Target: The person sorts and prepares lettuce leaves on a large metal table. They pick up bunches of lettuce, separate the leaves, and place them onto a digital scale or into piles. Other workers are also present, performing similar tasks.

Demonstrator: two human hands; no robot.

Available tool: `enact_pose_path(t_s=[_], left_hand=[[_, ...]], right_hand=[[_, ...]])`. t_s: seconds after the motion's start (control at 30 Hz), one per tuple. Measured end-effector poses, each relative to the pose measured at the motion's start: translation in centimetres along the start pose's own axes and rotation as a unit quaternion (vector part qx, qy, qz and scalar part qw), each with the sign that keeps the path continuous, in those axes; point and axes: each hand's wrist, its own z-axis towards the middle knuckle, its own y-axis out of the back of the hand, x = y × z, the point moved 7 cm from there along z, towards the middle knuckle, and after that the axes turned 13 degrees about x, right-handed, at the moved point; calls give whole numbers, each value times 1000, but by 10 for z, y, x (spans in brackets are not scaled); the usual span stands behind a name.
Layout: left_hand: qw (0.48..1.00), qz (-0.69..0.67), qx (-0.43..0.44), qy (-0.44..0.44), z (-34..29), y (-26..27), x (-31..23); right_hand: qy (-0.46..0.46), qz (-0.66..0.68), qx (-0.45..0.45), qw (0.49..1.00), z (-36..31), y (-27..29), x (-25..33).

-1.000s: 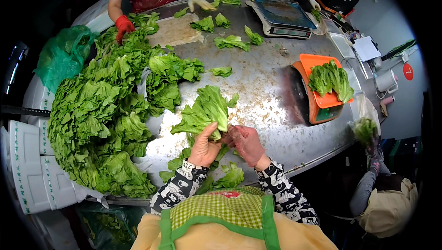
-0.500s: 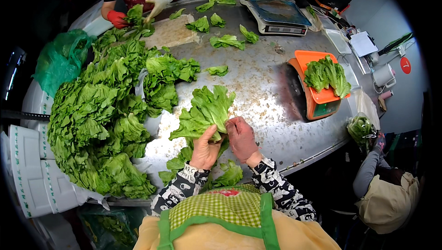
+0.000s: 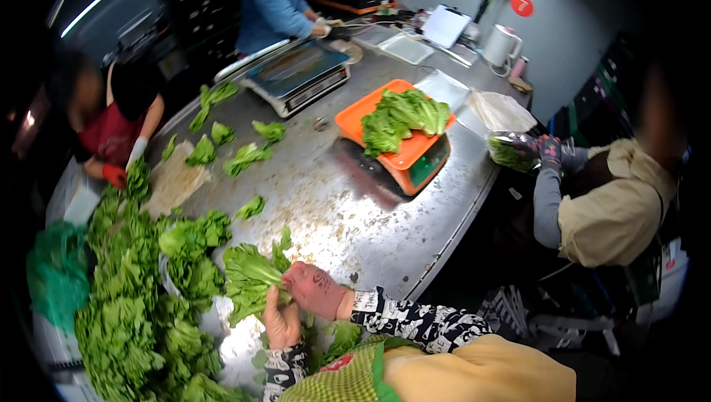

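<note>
A bunch of green leafy lettuce is held above the near part of the metal table, its leaves fanning to the left. My left hand, bare, grips it from below, with the thumb up against the stem end. My right hand, in a pinkish glove, is closed over that stem end, its fingertips hidden. Loose lettuce leaves lie beneath and beside my hands. Left of them spreads a large heap of lettuce.
An orange tray with lettuce sits on a scale. Another scale stands farther back. Scattered leaves lie across the metal table. One person at right holds bagged lettuce; two others stand at the far side.
The view has swung to the right, bringing the person at right further in. The lettuce in my hands now points more to the left. Both hands still grip it.
</note>
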Motion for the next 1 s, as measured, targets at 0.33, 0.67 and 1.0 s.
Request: enact_pose_path(t_s=[0.33, 0.67, 1.0], left_hand=[[990, 61, -31, -120, 11, -5, -28], [965, 63, 113, 229, -9, -45, 39], [926, 223, 294, 84, -3, -148, 43]], right_hand=[[-298, 422, -9, 856, -40, -25, -84], [-42, -51, 188, 980, -12, 52, 10], [70, -95, -59, 991, -6, 129, -7]])
